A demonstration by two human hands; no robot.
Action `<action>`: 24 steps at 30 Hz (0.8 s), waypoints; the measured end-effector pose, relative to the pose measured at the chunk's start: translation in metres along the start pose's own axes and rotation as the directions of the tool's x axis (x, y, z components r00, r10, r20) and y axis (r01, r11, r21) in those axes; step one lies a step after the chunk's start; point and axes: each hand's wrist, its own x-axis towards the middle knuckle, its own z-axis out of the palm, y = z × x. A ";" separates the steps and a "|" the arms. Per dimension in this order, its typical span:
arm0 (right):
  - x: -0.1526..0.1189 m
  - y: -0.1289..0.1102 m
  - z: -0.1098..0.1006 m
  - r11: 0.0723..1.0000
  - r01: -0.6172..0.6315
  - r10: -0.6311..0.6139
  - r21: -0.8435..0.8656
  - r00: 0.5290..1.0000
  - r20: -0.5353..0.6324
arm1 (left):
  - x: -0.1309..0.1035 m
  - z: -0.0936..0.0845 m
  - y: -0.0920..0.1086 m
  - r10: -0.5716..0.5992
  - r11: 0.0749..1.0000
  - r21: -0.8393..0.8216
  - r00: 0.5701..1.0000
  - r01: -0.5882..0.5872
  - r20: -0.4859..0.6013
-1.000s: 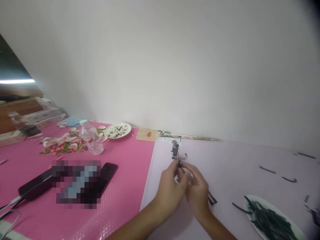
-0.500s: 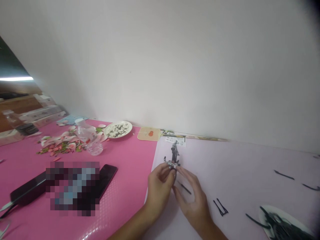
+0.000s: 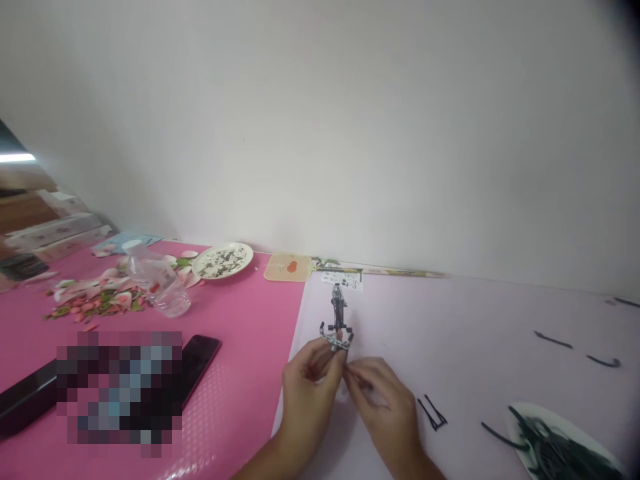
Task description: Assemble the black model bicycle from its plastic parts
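I see a craft corner, home or workshop, I can't tell. Petal-like pieces [image 3: 115,297] and a phone [image 3: 201,360] share the pink desk [image 3: 250,320] left of my left grip [image 3: 311,395]; a plate [image 3: 537,408] of dark strips [image 3: 563,450] sits to its right.

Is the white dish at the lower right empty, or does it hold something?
Not empty: dark strands are heaped in the white dish, one crossing the rim. The picture cuts it off, so I cannot tell how full.

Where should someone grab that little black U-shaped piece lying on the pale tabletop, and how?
Probably pinch the U-shaped piece by its closed end, coming from above and the person's side: it appears to lie flat, its two thin legs point away, and that end joins them. The right hand is nearest.
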 end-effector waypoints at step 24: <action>0.003 -0.008 -0.001 0.997 -0.072 0.071 -0.026 0.997 -0.038 | -0.006 0.000 -0.008 0.039 0.999 -0.022 0.999 -0.040 -0.023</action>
